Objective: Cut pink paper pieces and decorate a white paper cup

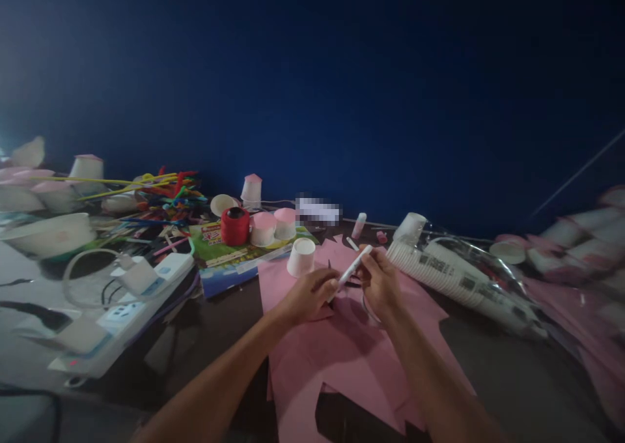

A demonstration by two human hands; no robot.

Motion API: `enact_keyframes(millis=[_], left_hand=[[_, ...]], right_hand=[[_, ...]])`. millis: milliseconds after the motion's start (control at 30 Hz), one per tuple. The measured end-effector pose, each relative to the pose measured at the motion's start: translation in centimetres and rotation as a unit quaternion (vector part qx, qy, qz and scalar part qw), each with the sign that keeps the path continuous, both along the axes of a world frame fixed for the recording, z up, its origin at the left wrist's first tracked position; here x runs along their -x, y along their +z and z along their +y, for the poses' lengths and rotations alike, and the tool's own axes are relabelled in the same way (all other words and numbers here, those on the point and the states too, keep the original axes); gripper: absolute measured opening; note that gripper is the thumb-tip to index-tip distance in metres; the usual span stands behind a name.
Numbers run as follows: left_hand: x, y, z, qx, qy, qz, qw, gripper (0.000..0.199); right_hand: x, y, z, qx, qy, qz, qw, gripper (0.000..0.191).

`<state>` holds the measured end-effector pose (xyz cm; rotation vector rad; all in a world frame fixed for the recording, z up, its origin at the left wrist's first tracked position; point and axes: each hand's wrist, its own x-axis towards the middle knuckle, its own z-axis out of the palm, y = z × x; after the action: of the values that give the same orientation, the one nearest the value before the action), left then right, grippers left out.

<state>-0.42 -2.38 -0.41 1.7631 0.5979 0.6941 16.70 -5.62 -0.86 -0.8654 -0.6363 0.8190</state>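
Bare forearms (224, 374) over pink paper (336, 361) — left grip (312, 292), right grip (381, 288) both pinching slim white pen (353, 268), tilted.

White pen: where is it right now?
In the head view, slightly right of centre, the pen is held between the left hand and right hand, over pink paper, right of a white cup.
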Motion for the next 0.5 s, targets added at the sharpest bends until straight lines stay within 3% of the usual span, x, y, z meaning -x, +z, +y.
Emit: enact_keyframes(millis=[133, 333, 400, 500], left_hand=[[-0.4, -1.0, -0.3, 0.153, -0.027, 0.038, 0.987, 0.032], [-0.3, 0.0, -0.8, 0.264, -0.053, -0.081, 0.960, 0.042], [-0.3, 0.3, -1.1, 0.285, -0.067, -0.095, 0.952, 0.042], [-0.4, 0.4, -1.3, 0.305, -0.073, -0.129, 0.941, 0.039]], right_hand=[[1.0, 0.0, -0.4, 0.000, 0.067, 0.027, 0.997, 0.023], [2.0, -0.6, -1.3, 0.041, 0.259, -0.058, 0.963, 0.021], [2.3, -1.0, -1.3, 0.051, 0.257, -0.079, 0.962, 0.021], [2.7, -1.3, -1.3, 0.046, 0.201, -0.109, 0.972, 0.021]])
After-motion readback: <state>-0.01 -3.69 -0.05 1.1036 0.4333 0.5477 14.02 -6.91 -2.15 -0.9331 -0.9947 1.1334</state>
